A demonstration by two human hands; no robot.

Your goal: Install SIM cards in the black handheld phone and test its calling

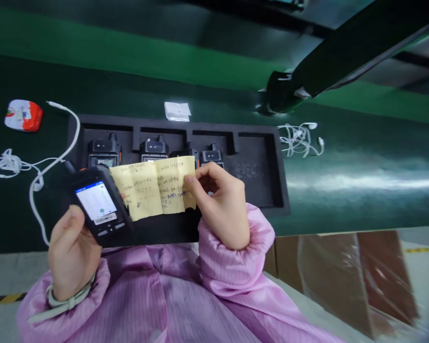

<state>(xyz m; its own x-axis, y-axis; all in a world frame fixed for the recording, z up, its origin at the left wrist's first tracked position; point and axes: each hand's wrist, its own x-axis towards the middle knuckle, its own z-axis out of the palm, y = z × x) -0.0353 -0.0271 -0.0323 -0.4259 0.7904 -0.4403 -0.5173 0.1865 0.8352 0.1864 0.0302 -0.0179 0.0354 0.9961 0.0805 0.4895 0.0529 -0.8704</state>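
My left hand [73, 250] is closed around a black two-way radio [109, 224] with a stubby antenna and a lit screen. A creased yellow paper note [148, 190] with handwriting is stretched out beside the radio. Its right end is pinched between the thumb and finger of my right hand [223, 202]; its left end meets the radio's edge, where a fingertip shows. Behind the note lies a black foam tray [280, 190] with several more radios in it, among them one at the left [105, 151] and one near the middle [154, 147]. The note partly hides them.
A white cable [75, 126] curves along the left of the tray. Bundled white earphones lie at the left [10, 164] and at the right [295, 138]. A red-and-white box [23, 115], a small clear packet [178, 111] and a dark post [282, 90] stand farther back.
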